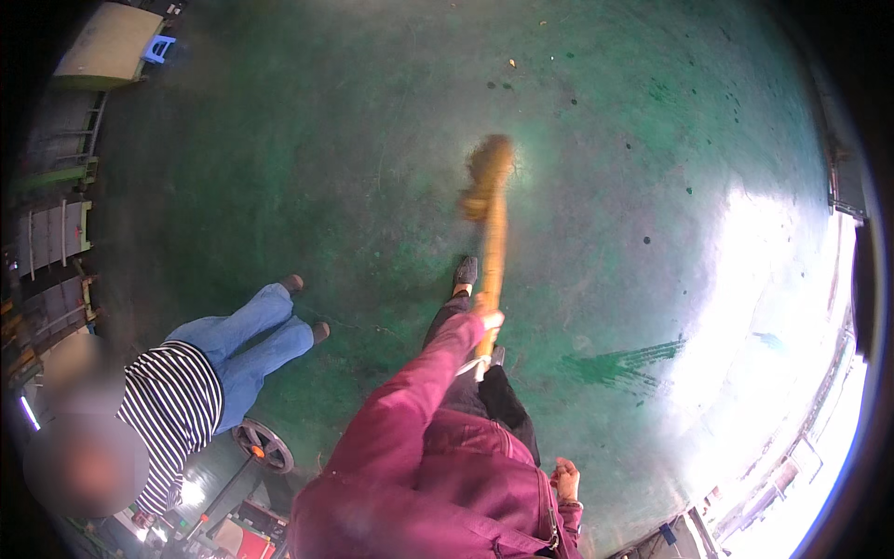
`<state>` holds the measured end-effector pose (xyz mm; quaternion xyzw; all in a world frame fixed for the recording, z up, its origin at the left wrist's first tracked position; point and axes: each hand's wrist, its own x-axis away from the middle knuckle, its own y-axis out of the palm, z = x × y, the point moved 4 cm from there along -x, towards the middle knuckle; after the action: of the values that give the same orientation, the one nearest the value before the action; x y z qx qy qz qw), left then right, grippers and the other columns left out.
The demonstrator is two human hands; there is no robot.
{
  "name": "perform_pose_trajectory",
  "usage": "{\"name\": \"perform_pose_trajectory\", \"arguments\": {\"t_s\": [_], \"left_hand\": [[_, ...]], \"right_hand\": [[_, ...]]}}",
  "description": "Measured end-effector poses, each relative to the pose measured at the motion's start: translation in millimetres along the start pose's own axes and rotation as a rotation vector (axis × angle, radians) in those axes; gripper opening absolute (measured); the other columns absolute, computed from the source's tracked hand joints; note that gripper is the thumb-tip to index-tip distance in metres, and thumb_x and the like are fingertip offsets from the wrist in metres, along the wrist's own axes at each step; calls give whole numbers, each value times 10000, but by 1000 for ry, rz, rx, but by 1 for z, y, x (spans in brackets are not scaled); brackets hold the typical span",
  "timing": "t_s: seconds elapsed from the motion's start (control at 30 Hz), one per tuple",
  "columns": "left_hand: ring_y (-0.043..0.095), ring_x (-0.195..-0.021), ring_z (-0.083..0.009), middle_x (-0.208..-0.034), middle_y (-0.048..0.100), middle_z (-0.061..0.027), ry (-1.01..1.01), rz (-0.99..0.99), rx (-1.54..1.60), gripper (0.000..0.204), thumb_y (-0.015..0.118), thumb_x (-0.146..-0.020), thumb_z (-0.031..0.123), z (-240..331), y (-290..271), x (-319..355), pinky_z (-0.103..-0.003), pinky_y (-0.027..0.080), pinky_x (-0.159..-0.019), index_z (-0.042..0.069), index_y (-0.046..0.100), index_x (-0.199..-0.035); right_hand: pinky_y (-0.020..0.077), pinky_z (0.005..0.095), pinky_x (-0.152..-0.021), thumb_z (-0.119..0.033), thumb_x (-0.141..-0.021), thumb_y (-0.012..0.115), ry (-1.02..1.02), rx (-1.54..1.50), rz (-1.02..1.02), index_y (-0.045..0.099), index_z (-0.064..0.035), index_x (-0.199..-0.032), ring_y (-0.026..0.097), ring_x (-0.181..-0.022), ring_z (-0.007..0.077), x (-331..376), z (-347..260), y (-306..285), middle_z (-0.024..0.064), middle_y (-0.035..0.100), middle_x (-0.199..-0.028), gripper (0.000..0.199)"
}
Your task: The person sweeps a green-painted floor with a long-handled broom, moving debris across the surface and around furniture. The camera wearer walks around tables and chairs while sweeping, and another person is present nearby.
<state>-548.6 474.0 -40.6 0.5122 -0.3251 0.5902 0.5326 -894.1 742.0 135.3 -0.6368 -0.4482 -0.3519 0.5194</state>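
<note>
My left hand [491, 320], at the end of a maroon sleeve, is closed around a yellow-brown pole [497, 244]. The pole points away from me above the floor, and its far end widens into a brown part blurred by motion. A white cord [475, 365] hangs at the near end, just below my hand. Low at my right side is my right hand [565, 480], its fingers loosely curled and somewhat apart, with nothing visible in them.
Green floor [372, 177] spreads around my feet, with dark spots and bright glare to the right. At lower left stands a person in a striped top [177, 391] and jeans, beside a spoked handwheel [264, 445]. Machinery lines the left edge, near a blue stool [159, 48].
</note>
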Motion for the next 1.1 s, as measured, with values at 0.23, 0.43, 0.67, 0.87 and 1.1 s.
{"name": "perform_pose_trajectory", "arguments": {"t_s": [0.23, 0.43, 0.67, 0.87, 1.1], "left_hand": [[400, -396, -104, -528, 398, -16, -169, -716, 53, 276, 549, -675, -22, 99, 75, 21, -247, 336, -340, 119, 369, -830], [407, -402, -85, -563, 411, 11, 62, -586, -50, 534, 565, -678, -4, 103, -44, 136, -248, 361, -339, 146, 355, -1146], [428, -390, -117, -545, 405, -24, 189, -14, 234, 732, 577, -680, 36, 37, -183, 236, -262, 370, -347, 170, 199, -1292], [367, -308, -113, -449, 375, -14, 197, 457, 266, 159, 524, -642, -14, -8, -279, 179, -277, 313, -276, 64, 443, -753], [343, -296, -107, -417, 360, -2, 164, 447, 383, 225, 532, -642, 14, 72, -319, 63, -256, 238, -273, 101, 385, -496]], "right_hand": [[375, 228, -378, -121, -817, 456, -171, 118, -55, 538, -14, -971, 446, -424, 94, -12, -90, 40, 20, 487, -564, 205], [380, 229, -385, -101, -814, 430, -309, 143, -132, 529, -19, -997, 451, -445, 91, -53, -158, 56, 12, 469, -550, 224], [391, 237, -372, -97, -806, 426, -277, 222, -138, 530, -33, -988, 451, -403, 103, -85, -190, 39, 5, 461, -531, 219], [378, 250, -345, -132, -811, 459, -206, 278, -115, 542, -36, -962, 469, -394, 129, -98, -212, 7, 31, 472, -522, 197], [371, 242, -358, -145, -823, 476, -380, 369, -59, 534, -16, -970, 449, -397, 112, -97, -334, -1, 17, 462, -519, 204]]}}
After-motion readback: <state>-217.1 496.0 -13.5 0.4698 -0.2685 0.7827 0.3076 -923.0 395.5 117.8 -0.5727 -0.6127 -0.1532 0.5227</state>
